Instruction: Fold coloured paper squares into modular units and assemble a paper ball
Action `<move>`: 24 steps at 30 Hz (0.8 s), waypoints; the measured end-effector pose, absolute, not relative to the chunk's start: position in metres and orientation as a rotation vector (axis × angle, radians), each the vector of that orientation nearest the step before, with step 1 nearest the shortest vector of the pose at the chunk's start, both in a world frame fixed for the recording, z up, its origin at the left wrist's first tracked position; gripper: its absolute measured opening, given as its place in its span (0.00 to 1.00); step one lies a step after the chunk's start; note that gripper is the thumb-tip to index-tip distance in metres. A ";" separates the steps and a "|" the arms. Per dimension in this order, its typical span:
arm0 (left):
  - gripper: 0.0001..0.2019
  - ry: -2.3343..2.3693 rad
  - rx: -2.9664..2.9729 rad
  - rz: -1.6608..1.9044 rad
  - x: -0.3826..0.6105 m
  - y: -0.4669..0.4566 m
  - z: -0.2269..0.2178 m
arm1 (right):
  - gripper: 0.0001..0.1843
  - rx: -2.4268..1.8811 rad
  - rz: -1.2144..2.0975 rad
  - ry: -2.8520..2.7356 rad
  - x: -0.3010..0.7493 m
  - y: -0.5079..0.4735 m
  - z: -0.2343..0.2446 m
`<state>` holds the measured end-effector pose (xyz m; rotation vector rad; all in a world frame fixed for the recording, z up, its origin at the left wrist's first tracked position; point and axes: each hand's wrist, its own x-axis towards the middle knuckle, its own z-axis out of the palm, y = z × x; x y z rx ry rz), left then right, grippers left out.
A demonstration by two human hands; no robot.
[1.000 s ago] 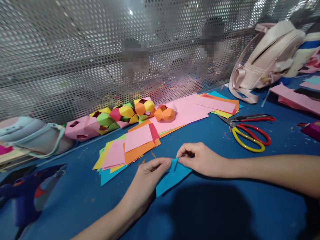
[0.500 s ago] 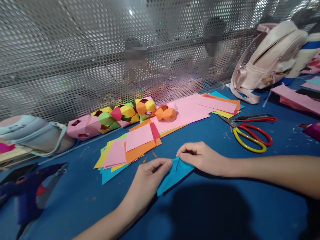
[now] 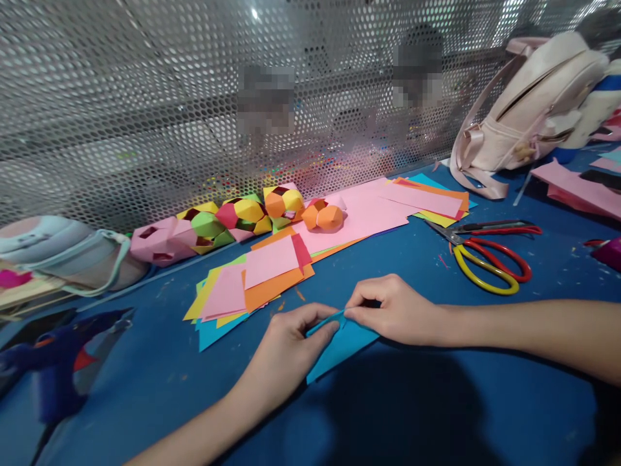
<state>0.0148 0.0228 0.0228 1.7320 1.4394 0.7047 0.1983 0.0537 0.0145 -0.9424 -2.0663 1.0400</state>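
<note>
A sheet of blue paper (image 3: 342, 346) is pinched between both hands, low over the blue tabletop. My left hand (image 3: 294, 340) grips its upper left edge with thumb and fingers. On the upper right edge, my right hand (image 3: 391, 307) presses thumb against fingertips, close to the left thumb. The paper's top edge looks folded over, partly covered by the fingers. Just beyond the hands, a fanned pile of coloured paper (image 3: 272, 262) lies in pink, orange, yellow and blue. Scissors (image 3: 478, 262) with one yellow and one red handle rest to the right of my right hand.
Several folded paper shapes (image 3: 204, 230) line the back beside large pink paper (image 3: 361, 204). A glue gun (image 3: 61, 362) lies at left, near a pale bag (image 3: 72, 252). A pink backpack (image 3: 528, 116) stands back right, against a perforated metal screen (image 3: 194, 84).
The small flap on the blue paper now lies flatter along its top edge. My left thumb has shifted right, closer to my right hand. The camera view has moved slightly.
</note>
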 end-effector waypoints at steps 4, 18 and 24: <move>0.08 1.460 1.716 0.686 0.014 0.024 0.025 | 0.09 -0.827 0.924 -2.123 0.201 0.056 0.013; 0.22 1.028 1.101 0.603 -0.006 0.033 0.026 | 0.07 -0.856 0.984 -2.137 0.204 0.064 0.014; 0.08 1.350 1.679 0.495 0.009 0.029 0.024 | 0.07 -0.755 0.922 -2.165 0.199 0.057 0.017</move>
